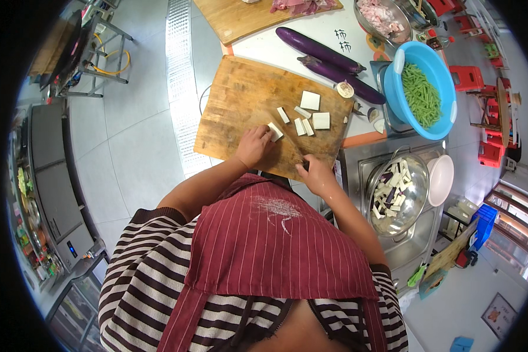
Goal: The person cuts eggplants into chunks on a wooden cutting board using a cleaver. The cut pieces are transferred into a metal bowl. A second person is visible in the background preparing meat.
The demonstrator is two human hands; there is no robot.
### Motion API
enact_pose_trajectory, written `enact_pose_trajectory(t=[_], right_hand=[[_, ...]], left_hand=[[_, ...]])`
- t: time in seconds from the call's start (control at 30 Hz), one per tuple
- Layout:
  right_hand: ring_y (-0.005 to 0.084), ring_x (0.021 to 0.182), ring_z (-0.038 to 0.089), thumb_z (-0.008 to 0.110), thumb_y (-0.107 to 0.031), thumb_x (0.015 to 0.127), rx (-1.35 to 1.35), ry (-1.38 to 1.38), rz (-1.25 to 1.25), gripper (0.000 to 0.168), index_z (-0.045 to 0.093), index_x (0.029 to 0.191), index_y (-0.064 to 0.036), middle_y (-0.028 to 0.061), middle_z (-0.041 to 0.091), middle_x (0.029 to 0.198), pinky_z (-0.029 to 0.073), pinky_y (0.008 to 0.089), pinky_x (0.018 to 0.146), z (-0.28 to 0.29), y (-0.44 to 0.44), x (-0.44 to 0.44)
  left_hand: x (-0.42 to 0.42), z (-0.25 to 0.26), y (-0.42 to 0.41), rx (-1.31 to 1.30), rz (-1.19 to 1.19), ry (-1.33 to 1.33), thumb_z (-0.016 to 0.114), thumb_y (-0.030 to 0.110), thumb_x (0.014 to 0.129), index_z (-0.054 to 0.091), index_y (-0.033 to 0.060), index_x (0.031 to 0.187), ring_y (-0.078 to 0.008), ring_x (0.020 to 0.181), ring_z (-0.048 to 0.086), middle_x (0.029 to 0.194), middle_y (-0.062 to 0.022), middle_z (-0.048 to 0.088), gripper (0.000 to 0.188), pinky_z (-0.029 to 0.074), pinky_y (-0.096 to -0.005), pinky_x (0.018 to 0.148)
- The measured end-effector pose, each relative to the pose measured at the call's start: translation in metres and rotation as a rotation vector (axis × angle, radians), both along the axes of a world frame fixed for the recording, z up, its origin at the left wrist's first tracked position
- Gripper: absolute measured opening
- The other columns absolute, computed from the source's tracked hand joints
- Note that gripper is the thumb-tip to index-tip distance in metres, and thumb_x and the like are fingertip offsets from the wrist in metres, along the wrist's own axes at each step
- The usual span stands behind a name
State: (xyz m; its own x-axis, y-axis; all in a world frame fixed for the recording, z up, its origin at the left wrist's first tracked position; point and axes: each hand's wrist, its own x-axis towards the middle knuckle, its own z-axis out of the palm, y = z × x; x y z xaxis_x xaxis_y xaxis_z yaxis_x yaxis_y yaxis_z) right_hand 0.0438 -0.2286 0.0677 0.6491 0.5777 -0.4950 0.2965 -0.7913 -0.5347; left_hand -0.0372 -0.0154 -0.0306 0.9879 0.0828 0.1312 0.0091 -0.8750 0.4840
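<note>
My right hand [318, 176] grips the handle of a kitchen knife [295, 148], whose blade points away across the wooden cutting board [233, 97] and looks blurred. With bent fingers, my left hand [254, 145] holds a white piece of peeled eggplant [274, 132] against the board, just left of the blade. Beyond the knife lie cut eggplant sticks [283, 115] and larger white blocks, such as one eggplant block [310, 100]. Two whole purple eggplants [321, 50] rest past the board's far edge. A cut eggplant end [345, 89] sits by the board's far right corner.
At right, a blue basin [449, 101] holds cut green beans [420, 94]. A metal bowl [416, 215] of eggplant strips [391, 187] stands over the sink [405, 251], beside a pale bowl [441, 180]. Raw meat [301, 6] lies on a second board [229, 22].
</note>
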Motion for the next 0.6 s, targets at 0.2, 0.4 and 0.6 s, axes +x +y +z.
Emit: enact_pose_trajectory(t=[0.2, 0.4, 0.6], right_hand=[[0.0432, 0.09, 0.063, 0.061, -0.033, 0.088, -0.066, 0.003, 0.008, 0.04, 0.059, 0.109, 0.001, 0.0263, 0.066, 0.092, 0.049, 0.0496, 0.08, -0.012, -0.007, -0.016], [0.0443, 0.091, 0.062, 0.062, -0.032, 0.087, 0.046, 0.015, -0.083, 0.041, 0.058, 0.109, 0.002, 0.0282, 0.065, 0.092, 0.049, 0.0499, 0.08, -0.017, 0.011, 0.0], [0.0444, 0.093, 0.062, 0.062, -0.033, 0.087, -0.048, 0.084, -0.005, 0.041, 0.059, 0.107, 0.003, 0.0287, 0.065, 0.094, 0.048, 0.0498, 0.082, -0.008, -0.005, -0.021]], left_hand=[[0.0, -0.012, 0.002, -0.051, -0.015, -0.071, 0.064, 0.022, 0.079, 0.062, 0.0067, 0.107, -0.0296, 0.1, 0.055, 0.11, -0.0096, 0.057, 0.032, 0.044, -0.0405, 0.084], [0.0, 0.001, 0.008, -0.081, -0.05, -0.128, 0.064, 0.017, 0.079, 0.062, 0.0049, 0.104, -0.03, 0.094, 0.057, 0.105, -0.0101, 0.058, 0.028, 0.046, -0.0396, 0.081], [0.001, -0.004, 0.007, -0.139, -0.058, -0.153, 0.063, 0.014, 0.079, 0.061, 0.0045, 0.098, -0.0319, 0.088, 0.057, 0.099, -0.0115, 0.058, 0.021, 0.048, -0.0405, 0.076]])
